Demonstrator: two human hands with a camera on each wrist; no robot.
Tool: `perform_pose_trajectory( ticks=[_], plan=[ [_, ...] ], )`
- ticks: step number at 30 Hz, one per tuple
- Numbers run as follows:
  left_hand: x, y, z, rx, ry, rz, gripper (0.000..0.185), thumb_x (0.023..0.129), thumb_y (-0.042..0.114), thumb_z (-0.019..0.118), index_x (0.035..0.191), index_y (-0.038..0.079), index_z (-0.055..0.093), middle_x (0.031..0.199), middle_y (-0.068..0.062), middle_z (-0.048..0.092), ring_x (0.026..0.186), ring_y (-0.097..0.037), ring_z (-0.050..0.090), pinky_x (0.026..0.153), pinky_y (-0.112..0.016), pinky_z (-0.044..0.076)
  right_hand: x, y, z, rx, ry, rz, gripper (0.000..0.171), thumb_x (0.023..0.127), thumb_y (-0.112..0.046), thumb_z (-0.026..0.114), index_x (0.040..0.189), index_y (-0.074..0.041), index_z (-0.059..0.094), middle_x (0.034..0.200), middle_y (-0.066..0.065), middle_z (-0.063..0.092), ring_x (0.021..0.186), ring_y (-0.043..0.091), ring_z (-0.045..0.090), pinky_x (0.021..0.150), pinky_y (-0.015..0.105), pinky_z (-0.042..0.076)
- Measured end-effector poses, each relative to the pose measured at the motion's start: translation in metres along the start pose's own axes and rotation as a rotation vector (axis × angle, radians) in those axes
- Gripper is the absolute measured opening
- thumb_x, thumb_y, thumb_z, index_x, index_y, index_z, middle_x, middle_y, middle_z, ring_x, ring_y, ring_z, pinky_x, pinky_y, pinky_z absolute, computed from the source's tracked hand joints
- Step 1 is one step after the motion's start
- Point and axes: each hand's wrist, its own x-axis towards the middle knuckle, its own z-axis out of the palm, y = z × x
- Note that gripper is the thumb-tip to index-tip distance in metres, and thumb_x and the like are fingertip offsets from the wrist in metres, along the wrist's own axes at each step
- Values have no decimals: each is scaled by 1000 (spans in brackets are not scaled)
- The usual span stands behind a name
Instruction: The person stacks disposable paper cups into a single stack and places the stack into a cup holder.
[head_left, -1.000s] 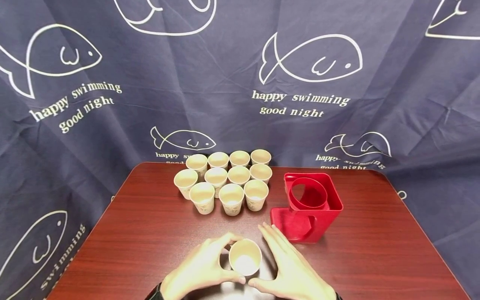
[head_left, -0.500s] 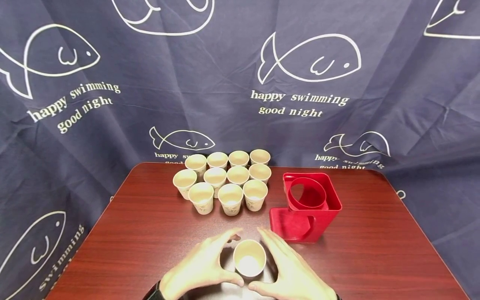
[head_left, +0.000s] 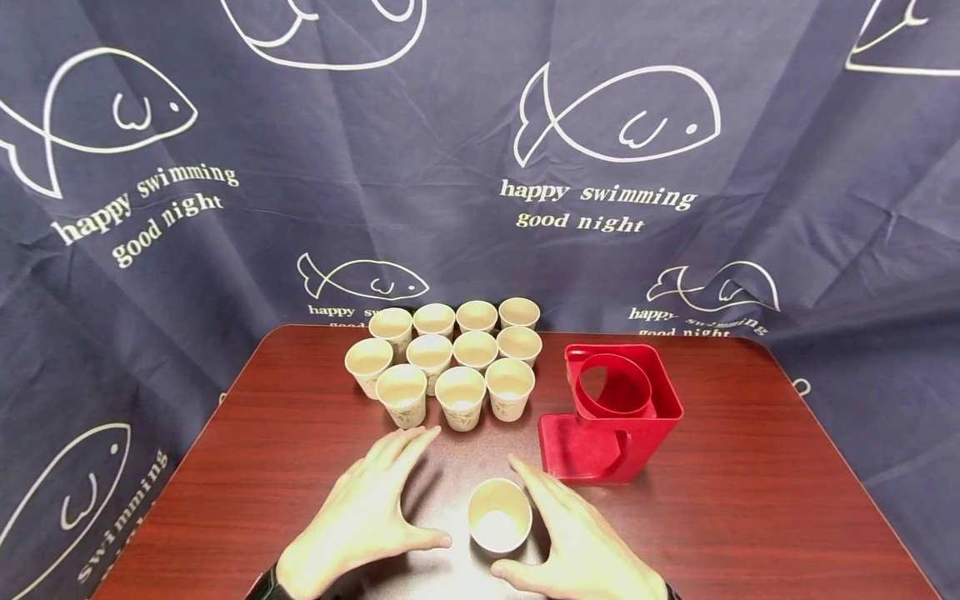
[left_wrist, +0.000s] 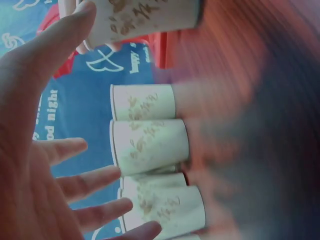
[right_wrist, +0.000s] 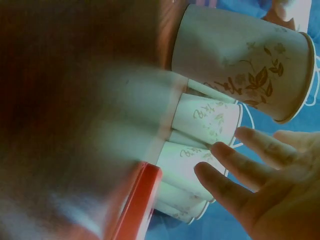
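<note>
Dark wooden bench before a navy curtain printed with white fish outlines. Red cup holder upright right of centre, round opening uppermost, low tray at its foot. Cluster of paper cups at the far middle, upright, rims touching or nearly so, arranged in three rows.

Left hand flat and low over the bench, fingers straight and spread, pointed toward the cluster; apart from the single cup, nothing held. Right hand likewise open, fingers straight, palm turned inward just beside the single cup; contact with the wall not discernible from above, and none evident in the right wrist view.

Single paper cup upright near the front edge, between the two hands, closer to the right, well apart from the cluster and near the holder's tray. Empty, mouth open upward. Leaf print on the wall visible at close range.

Handling, as judged: very light, thin-walled, easily crushed or ovalled by a firm pinch; stiffest at the rolled rim and the base. Dry paper, not slippery, yet prone to tipping or skating on a smooth bench from a sideways nudge. Best grip: thumb opposite fingers around the upper wall just under the rim, light pressure only.
</note>
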Motion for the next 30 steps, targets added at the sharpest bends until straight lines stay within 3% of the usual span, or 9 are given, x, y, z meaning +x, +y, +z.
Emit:
perform_pose_trajectory(
  ticks=[7,14,19,27,30],
  plan=[
    [-2,-6,-4,52,31,-30,126,51,75,88,158,29,41,164,-1,38,150,-33,36,98,-63,49,3,-3,0,-26,6,-4,90,80,-80,65,153,-33,46,144,-14,58,126,10,60,101,48,55],
    [-7,-13,-10,68,25,-45,132,53,84,81,163,35,27,167,-3,33,155,-35,26,112,-65,37,8,-3,1,-92,65,-105,70,86,-74,65,137,-26,62,124,-16,66,108,4,64,94,38,58],
    [-14,-18,-14,81,27,-55,129,56,89,76,162,31,30,166,-4,35,154,-38,27,116,-66,29,10,-3,-2,-23,14,-110,65,86,-71,68,135,-28,62,120,-15,67,105,6,64,92,34,58],
    [-16,-27,-19,109,65,-65,127,58,89,75,161,27,34,163,-5,40,153,-41,30,118,-59,30,12,-3,-8,93,-58,-61,58,85,-64,75,133,-32,62,117,-15,68,103,8,64,91,31,57],
    [-15,-32,-21,111,96,-44,127,59,87,76,161,25,34,163,-5,41,151,-42,32,128,-45,17,13,-3,-8,121,-53,-62,56,84,-56,80,131,-31,64,115,-13,68,99,9,64,88,29,58]
  ],
)
